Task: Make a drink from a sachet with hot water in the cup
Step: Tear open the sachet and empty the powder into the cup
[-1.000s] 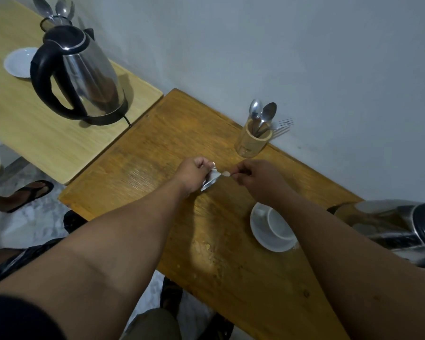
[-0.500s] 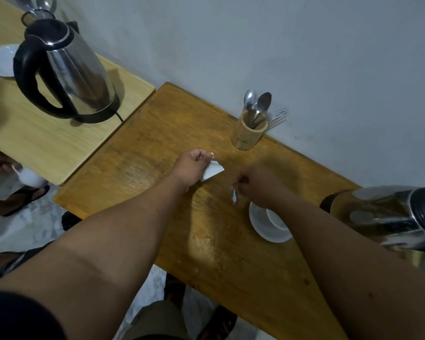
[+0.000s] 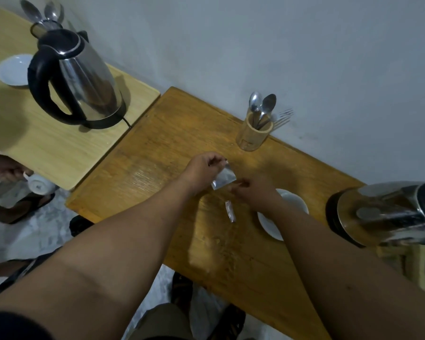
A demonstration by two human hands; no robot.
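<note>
Left hand (image 3: pixel 204 165) pinches the silver sachet (image 3: pixel 223 179) by its top corner; right hand (image 3: pixel 253 192) fingers loosely curled, empty, torn strip (image 3: pixel 230 211) lying on the counter (image 3: pixel 157 148).

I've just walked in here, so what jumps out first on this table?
Two bare hands meet mid-table: the left hand pinches a small silvery sachet, the right hand beside it. A torn-off paper strip lies on the orange-brown wooden table, and a shiny steel kettle with a black handle stands far left.
</note>
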